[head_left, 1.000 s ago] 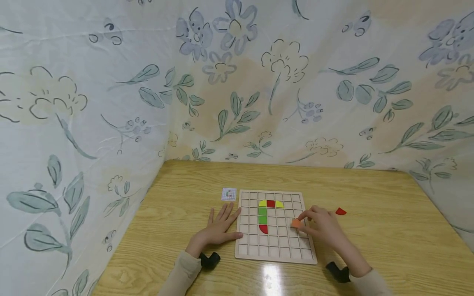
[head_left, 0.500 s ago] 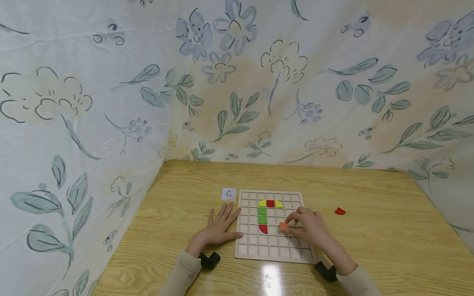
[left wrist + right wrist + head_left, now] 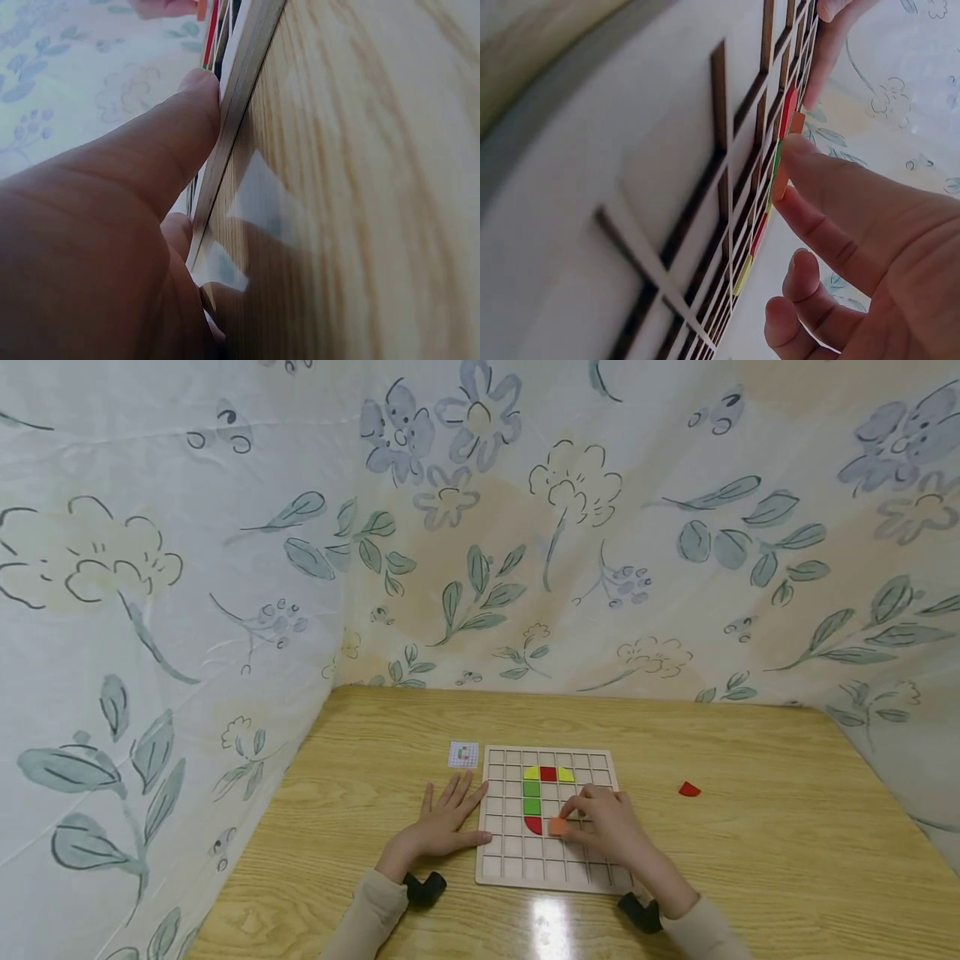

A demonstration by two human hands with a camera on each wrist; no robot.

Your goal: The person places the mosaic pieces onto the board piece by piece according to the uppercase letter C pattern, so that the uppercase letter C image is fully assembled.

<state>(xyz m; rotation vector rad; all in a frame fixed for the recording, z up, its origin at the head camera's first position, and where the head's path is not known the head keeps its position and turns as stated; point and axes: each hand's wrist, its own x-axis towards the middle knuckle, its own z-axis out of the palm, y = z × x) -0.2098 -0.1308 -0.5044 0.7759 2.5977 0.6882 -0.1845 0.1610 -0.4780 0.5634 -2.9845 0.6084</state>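
Observation:
My right hand [image 3: 611,827] pinches an orange square tile [image 3: 557,827] between thumb and fingertips, over the grid board [image 3: 510,862] just right of a red quarter-round tile [image 3: 533,825]. In the right wrist view the orange tile [image 3: 798,122] sits at the thumb tip, close to the board's face. Above the red quarter-round stand two green square tiles [image 3: 532,797], then a yellow quarter-round [image 3: 532,772], a red square [image 3: 548,773] and another yellow quarter-round [image 3: 566,774]. My left hand [image 3: 442,827] lies with spread fingers, thumb and fingertip on the board's left edge.
A small printed card [image 3: 463,754] with a grid pattern lies behind the left hand. On the wooden table [image 3: 787,827], right of the board, rests a loose red quarter-round tile [image 3: 689,789]. A flowered cloth [image 3: 525,568] hangs behind the table.
My right hand has moved left across the board with the orange tile, from near its right side to beside the lower red quarter-round. The left hand has stayed in place.

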